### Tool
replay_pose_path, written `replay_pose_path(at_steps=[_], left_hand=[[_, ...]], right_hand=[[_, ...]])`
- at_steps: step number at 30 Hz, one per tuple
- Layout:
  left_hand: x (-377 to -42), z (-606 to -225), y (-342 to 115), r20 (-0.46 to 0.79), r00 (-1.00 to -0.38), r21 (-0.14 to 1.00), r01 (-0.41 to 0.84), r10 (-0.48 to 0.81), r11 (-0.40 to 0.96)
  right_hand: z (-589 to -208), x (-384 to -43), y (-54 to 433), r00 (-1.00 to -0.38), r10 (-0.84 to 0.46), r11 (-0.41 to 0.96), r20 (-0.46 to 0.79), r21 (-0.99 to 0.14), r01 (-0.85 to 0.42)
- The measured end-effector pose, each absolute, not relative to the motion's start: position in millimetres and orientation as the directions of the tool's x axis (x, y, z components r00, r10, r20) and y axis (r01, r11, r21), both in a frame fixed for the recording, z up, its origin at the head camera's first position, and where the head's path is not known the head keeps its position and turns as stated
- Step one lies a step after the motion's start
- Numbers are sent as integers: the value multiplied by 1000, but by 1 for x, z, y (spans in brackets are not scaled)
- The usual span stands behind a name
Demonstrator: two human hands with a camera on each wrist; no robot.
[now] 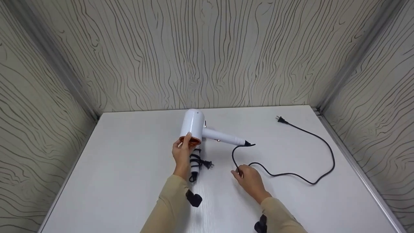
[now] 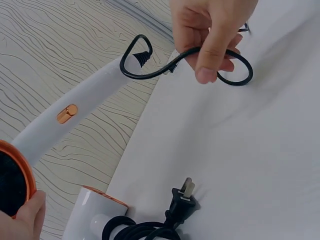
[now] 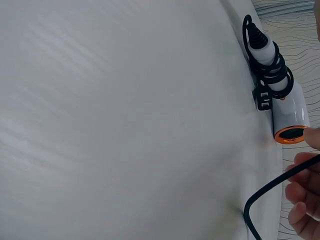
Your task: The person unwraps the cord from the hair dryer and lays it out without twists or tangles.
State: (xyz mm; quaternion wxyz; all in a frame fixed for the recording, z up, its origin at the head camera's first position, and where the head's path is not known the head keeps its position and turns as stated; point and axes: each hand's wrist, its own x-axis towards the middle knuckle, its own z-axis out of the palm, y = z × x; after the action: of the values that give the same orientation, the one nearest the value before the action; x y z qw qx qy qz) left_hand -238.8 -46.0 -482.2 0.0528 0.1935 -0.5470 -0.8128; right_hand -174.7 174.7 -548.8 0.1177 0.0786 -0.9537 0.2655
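Observation:
My left hand (image 1: 181, 158) grips a white hair dryer (image 1: 191, 121) by its orange-rimmed end, thumb over the rim. The dryer's handle (image 2: 82, 102) points right, with an orange switch on it. From the handle's end runs a black cord (image 1: 292, 174), and my right hand (image 1: 251, 181) pinches it between thumb and fingers; a small loop shows beside those fingers in the left wrist view. Beneath the held dryer lies a second white hair dryer (image 3: 291, 112), its cord (image 3: 274, 75) wound round the handle. In the head view its body is mostly hidden.
The loose cord curves across the right side of the white table (image 1: 129, 181) to a two-pin plug (image 1: 281, 119) near the back. Another plug (image 1: 207, 164) sticks out beside the wound handle. Wood-patterned panels (image 1: 207, 55) enclose the back and both sides.

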Motion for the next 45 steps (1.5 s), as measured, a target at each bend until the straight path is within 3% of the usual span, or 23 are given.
replay_pose_path(at_steps=[11,25,45], left_hand=[[-243,-501,-19,-330,-906,910,-230,-266,-346],[-239,-517,9,-369,-901,890,-272,-229,-365],[-242,-536,26,-425,-879,884,-351,-217,-310]], right_hand=[[-549,-167,185,-954,42,820,297,-556,-137],[-550,-171,190,-905,74,838,420,-517,-171],[-547,-174,197,-948,140,795,285,-604,-64]])
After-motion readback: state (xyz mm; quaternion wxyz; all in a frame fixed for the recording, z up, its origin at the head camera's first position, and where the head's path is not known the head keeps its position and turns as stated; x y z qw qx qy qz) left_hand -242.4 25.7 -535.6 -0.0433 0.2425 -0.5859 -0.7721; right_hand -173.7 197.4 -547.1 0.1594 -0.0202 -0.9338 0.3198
